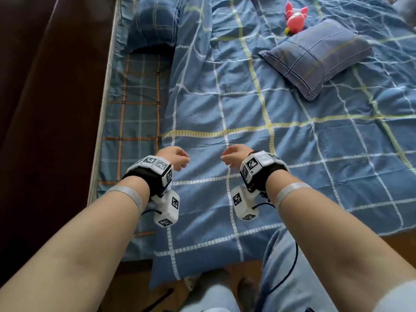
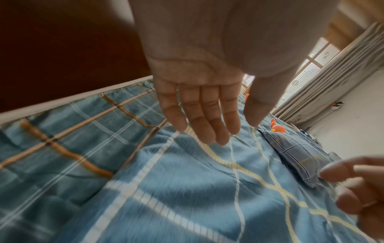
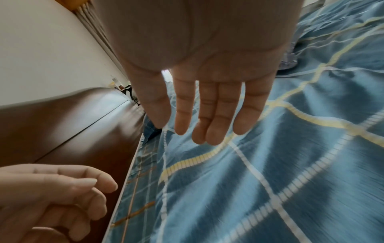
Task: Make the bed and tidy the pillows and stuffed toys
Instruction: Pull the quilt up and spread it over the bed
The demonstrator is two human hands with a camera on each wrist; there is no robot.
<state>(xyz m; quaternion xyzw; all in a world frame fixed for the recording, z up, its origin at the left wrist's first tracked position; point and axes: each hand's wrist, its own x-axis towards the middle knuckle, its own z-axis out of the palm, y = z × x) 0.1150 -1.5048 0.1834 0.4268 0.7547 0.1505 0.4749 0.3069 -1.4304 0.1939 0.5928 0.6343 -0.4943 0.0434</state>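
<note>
A blue quilt (image 1: 247, 122) with white and yellow checks lies spread and wrinkled over the bed. My left hand (image 1: 177, 158) and right hand (image 1: 233, 157) hover side by side just above its near part, a short gap between them. Both are relaxed and hold nothing; the left hand (image 2: 199, 115) and the right hand (image 3: 207, 111) show straight fingers. One dark blue pillow (image 1: 317, 57) lies askew on top of the quilt at the far right. A pink stuffed toy (image 1: 295, 18) lies just beyond it. A second pillow (image 1: 153, 25) sits at the far left.
A strip of blue sheet (image 1: 132, 104) with orange checks shows left of the quilt. Dark brown wood (image 1: 49, 86) borders the bed on the left. A quilt corner (image 1: 166, 271) hangs over the near edge by my legs (image 1: 281, 266). Curtains and a window (image 2: 324, 65) stand beyond the bed.
</note>
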